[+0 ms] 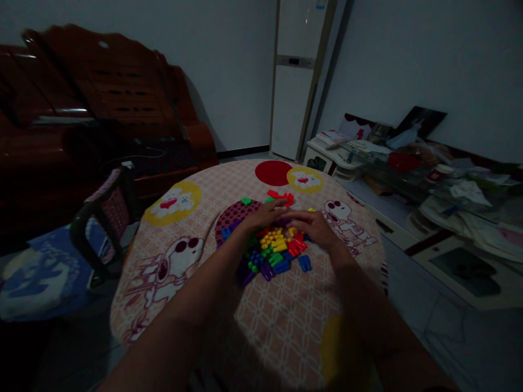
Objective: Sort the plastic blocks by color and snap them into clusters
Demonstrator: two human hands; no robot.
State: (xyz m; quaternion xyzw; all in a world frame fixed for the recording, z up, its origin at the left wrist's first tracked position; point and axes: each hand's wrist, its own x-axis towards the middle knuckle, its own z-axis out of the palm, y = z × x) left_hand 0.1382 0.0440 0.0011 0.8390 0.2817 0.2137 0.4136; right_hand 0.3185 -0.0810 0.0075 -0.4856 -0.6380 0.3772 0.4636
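A heap of small plastic toy building pieces lies at the middle of the table (261, 316). Among them are yellow pieces (274, 238), red pieces (296, 246), blue pieces (304, 263), green pieces (277, 260) and purple pieces (267, 271). My left hand (266, 214) reaches over the far left side of the heap, its fingers stretched out. From the right comes my right hand (314, 224), fingers extended towards the left one, fingertips close together. Both palms face down, and the pieces beneath them are partly hidden. I see nothing held in either hand.
A patterned cloth covers the round table. Left of it stands a small chair (102, 218), with a wooden sofa (122, 103) behind. On the right, a low cabinet (461, 261) carries papers and a paper cup (439, 173). A tall white air conditioner (292, 103) stands at the back.
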